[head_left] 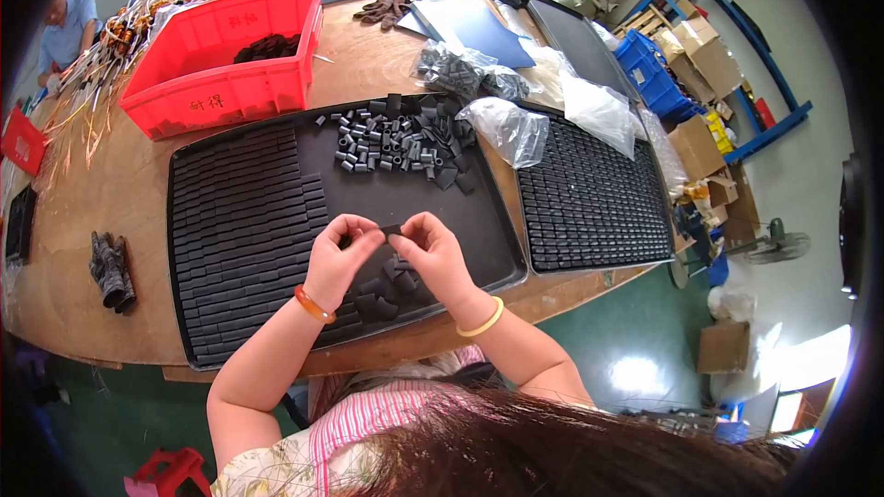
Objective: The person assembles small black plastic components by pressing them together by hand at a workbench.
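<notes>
Above the black tray (479, 262), my left hand (339, 258) and my right hand (435, 258) meet fingertip to fingertip. Both pinch a small flat black sleeve (391, 230) between them. A dark bit also shows inside the curled fingers of my left hand, too small to make out. Just under my hands lies a loose group of flat black sleeves (378, 304). Rows of black pieces (244, 212) fill the tray's left part. At its far side sits a pile of short grey-black tubes (378, 140) with more flat sleeves (447, 133) beside it.
A red bin (216, 92) with dark pieces inside stands behind the tray. To the right is a second tray (594, 198) full of rows, with clear plastic bags (506, 129) over its far edge. Dark gloves (112, 271) lie left. A person (69, 28) sits at the far left.
</notes>
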### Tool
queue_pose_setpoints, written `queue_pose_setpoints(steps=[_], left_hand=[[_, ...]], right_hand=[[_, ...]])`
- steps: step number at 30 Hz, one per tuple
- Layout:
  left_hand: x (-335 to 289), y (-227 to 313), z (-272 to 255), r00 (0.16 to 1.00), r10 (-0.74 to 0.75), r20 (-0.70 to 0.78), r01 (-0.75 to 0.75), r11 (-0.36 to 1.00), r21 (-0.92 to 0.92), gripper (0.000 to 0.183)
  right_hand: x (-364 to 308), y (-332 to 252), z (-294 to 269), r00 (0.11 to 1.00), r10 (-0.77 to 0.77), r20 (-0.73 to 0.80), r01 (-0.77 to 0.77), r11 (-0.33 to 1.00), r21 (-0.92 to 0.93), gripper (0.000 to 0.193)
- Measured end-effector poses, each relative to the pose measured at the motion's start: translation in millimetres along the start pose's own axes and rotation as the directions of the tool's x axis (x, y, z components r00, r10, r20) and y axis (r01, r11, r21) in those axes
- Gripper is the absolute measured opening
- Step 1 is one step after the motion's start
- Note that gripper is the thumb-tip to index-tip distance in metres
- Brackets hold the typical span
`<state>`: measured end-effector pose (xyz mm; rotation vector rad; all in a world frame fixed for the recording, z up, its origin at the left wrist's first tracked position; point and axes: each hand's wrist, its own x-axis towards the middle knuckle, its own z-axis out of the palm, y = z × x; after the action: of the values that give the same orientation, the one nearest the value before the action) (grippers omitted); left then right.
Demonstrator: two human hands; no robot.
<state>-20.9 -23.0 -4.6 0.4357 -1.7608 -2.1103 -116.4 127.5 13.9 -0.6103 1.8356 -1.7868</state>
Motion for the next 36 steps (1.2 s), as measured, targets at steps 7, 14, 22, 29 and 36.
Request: queue_pose_setpoints(steps=[7, 14, 22, 29, 36], left_hand=[[-10.8, 18.2, 17.7, 0.822, 0.529, 0.211, -0.485, 0.455, 0.747, 0.039], [-6.1, 15.3, 13.4, 0.827, 0.535, 0.174, -0.489, 0.531, 0.692, 0.033], [-6.0, 10.4, 13.5, 0.881, 0.437, 0.18, -0.45, 0.657, 0.605, 0.018], [-6.2, 11.8, 14.2, 0.917, 0.367, 0.158, -0.387, 0.72, 0.576, 0.019], [-7.3, 12.3, 13.9, 0.925, 0.343, 0.164, -0.371, 0.729, 0.575, 0.02]], right_hand=[[-1.4, 13.6, -8.4, 0.998, 0.009, 0.063, -0.01, 1.0, 0.018, 0.017], [13.2, 1.1, -25.1, 0.999, -0.018, 0.044, 0.017, 0.999, 0.035, 0.025], [110.7, 34.5, -71.5, 0.787, -0.586, 0.19, 0.319, 0.125, -0.939, 0.057], [145.2, 52.0, -70.3, 0.865, -0.417, 0.279, 0.271, -0.08, -0.959, 0.046], [149.3, 54.3, -68.1, 0.902, -0.336, 0.27, 0.299, 0.039, -0.953, 0.04]])
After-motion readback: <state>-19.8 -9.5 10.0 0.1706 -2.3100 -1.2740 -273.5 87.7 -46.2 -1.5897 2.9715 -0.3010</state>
